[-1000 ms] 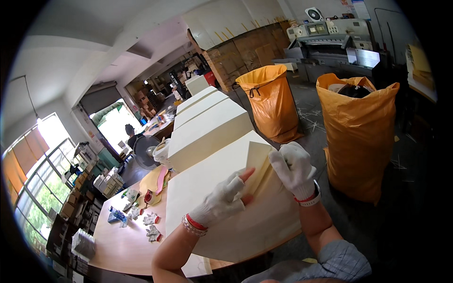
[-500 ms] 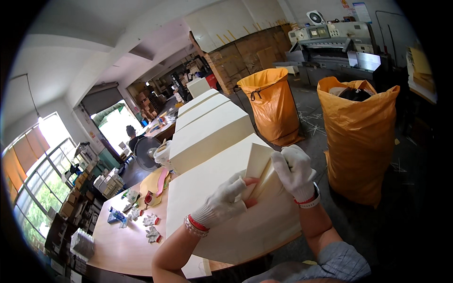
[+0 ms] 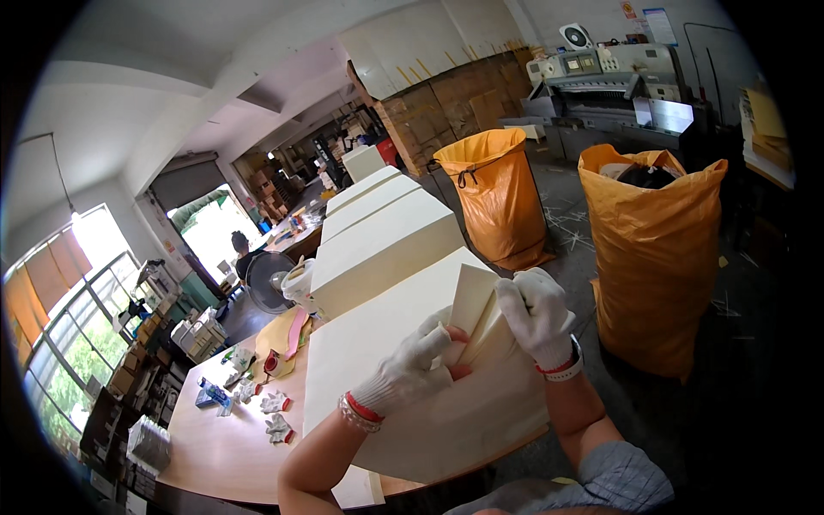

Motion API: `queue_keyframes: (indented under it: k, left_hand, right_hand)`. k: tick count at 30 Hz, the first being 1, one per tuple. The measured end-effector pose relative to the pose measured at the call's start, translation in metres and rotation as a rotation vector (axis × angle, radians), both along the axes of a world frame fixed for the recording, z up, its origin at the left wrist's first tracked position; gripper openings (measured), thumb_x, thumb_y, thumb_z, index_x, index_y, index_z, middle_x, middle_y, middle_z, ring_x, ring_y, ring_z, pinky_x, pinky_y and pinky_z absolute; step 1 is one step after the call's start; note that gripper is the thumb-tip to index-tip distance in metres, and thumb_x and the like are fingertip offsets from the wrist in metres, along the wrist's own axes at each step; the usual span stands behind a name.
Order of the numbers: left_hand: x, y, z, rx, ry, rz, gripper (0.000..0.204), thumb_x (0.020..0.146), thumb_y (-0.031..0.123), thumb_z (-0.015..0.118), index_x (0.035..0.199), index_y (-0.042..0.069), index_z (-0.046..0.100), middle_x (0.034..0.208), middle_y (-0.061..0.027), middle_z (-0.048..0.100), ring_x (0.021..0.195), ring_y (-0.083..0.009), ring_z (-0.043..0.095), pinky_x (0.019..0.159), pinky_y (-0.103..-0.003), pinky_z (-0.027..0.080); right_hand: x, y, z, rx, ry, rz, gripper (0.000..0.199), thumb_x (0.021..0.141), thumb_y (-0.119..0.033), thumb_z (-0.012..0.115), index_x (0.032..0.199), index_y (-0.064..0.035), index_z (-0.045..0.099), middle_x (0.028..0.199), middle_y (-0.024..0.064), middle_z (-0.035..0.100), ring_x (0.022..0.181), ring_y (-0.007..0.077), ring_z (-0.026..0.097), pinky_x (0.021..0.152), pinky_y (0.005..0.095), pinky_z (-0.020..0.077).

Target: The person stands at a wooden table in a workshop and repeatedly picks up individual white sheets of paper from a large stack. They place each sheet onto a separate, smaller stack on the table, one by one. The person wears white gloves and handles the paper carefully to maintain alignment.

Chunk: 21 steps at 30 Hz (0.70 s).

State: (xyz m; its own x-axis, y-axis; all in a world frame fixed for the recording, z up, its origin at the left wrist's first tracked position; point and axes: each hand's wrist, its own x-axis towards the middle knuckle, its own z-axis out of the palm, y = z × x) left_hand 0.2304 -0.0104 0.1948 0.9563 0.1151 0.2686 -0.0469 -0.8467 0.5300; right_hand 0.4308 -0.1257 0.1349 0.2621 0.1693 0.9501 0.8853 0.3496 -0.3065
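A large stack of cream paper sheets [image 3: 369,352] lies before me on the table. At its near right corner several sheets are bent up into a raised flap [image 3: 471,294]. My left hand [image 3: 410,365], in a white knit glove with bare thumb and fingertips, is closed on the left side of the bent sheets. My right hand [image 3: 537,316], gloved in white, is curled closed at their right edge. Its fingertips are partly hidden, but it appears to pinch the sheets' edge.
More cream paper stacks [image 3: 386,245] run away from me in a row. Two orange sacks [image 3: 657,266] stand on the floor to the right. Loose gloves [image 3: 276,427], a tape roll [image 3: 273,364] and a bottle [image 3: 215,391] lie on the wooden table [image 3: 215,455]. Beyond are a fan [image 3: 268,281] and a seated person [image 3: 243,254].
Both hands keep their hold on the bent sheets and have barely moved. The whole view has shifted very slightly.
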Motion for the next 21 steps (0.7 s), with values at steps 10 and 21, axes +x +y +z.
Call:
queue_keyframes:
  k: [10,21]
  left_hand:
    - [-0.002,-0.003,0.009,-0.056,0.193,0.027,0.044,0.094,0.004,0.065,0.136,0.011,0.059,0.125,-0.0103,0.061,0.119,-0.0242,0.059,0.102,-0.035,0.045]
    - [-0.003,0.011,-0.003,0.076,0.109,-0.014,0.056,0.092,0.008,0.072,0.145,0.013,0.055,0.122,-0.0113,0.061,0.118,-0.0251,0.059,0.100,-0.034,0.047]
  right_hand:
    - [-0.005,-0.001,0.006,0.015,0.030,0.001,0.017,0.094,-0.007,0.067,0.078,-0.0037,0.061,0.062,0.0079,0.049,0.058,0.0284,0.053,0.058,0.0407,0.0402]
    - [-0.006,0.002,0.006,0.013,0.094,0.044,0.025,0.094,-0.011,0.067,0.072,-0.0037,0.060,0.060,0.0085,0.047,0.057,0.0289,0.050,0.057,0.0412,0.0397]
